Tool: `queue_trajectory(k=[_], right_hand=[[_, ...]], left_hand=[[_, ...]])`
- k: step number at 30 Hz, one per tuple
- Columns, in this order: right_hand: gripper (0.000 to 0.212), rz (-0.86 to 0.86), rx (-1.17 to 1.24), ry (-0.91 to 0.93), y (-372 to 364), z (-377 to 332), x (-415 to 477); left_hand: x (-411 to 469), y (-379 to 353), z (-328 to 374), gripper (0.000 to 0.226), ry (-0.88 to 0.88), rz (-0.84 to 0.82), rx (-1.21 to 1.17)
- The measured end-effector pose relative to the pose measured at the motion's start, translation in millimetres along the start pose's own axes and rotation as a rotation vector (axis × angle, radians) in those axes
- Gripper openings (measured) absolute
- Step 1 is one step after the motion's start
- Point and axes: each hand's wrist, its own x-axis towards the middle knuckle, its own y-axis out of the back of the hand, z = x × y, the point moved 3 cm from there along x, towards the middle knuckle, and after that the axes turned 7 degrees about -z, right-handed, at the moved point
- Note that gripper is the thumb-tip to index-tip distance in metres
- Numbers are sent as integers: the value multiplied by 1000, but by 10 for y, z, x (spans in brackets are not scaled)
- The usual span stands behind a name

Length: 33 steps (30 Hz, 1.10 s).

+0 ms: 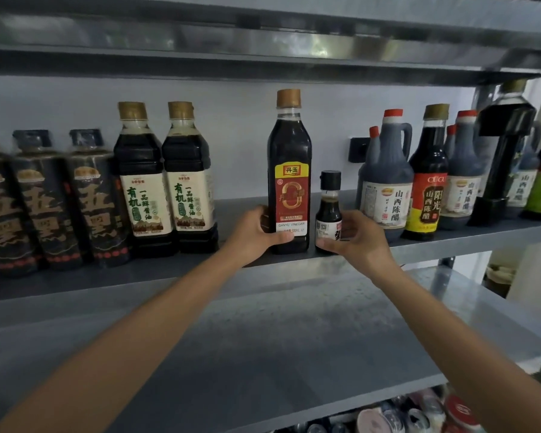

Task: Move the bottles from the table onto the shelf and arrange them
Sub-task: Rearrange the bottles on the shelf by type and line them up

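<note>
A tall dark vinegar bottle (289, 170) with a red label and a tan cap stands upright near the front of the grey shelf (238, 210). My left hand (256, 237) grips its base from the left. Just to its right stands a small dark bottle (328, 210) with a black cap, and my right hand (359, 240) holds its lower part from the right. Both bottles rest on the shelf board, close together but apart.
Left of my hands stand two soy sauce bottles (166, 179) with white labels and three black bottles (50, 201). To the right are vinegar jugs with red caps (386, 176) and a black upright post (503, 157). A lower grey shelf (294, 332) lies below.
</note>
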Motion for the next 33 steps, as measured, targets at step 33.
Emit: queue_trajectory(k=[33], right_hand=[[48,-115,-96,325,437,69,-140]], left_hand=[[-148,-1158,731,33,-46,480,-92]])
